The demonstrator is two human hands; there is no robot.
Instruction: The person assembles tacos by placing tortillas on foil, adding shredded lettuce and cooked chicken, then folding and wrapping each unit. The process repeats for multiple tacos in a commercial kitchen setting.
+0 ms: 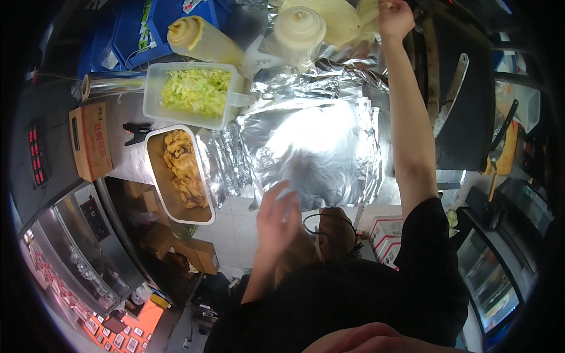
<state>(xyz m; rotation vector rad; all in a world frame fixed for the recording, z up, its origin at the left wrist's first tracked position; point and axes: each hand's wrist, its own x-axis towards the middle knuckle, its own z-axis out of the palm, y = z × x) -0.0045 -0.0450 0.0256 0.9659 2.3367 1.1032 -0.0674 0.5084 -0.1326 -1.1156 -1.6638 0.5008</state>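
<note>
Take the foil sheet [312,153] in front of you as the clock's centre. Your right hand [396,21] is out at 1 o'clock, arm stretched, fingers bent together at the edge of the pale flatbread [336,22], which lies at 12 o'clock; whether they pinch it, you cannot tell from here. Your left hand [275,220] is blurred at 7 o'clock, by the sheet's near edge, its fingers loosely bent and a little apart, with nothing visible in them; contact with the foil cannot be made out.

A white-capped squeeze bottle [299,35] stands at 12 o'clock, just left of the flatbread, and a yellowish bottle [218,50] tilts between 10 and 11. The clear tub [154,94] of shredded lettuce [194,91] is at 10; the white-rimmed tray [160,197] of golden-brown fried pieces [185,170] sits between 8 and 9.
</note>
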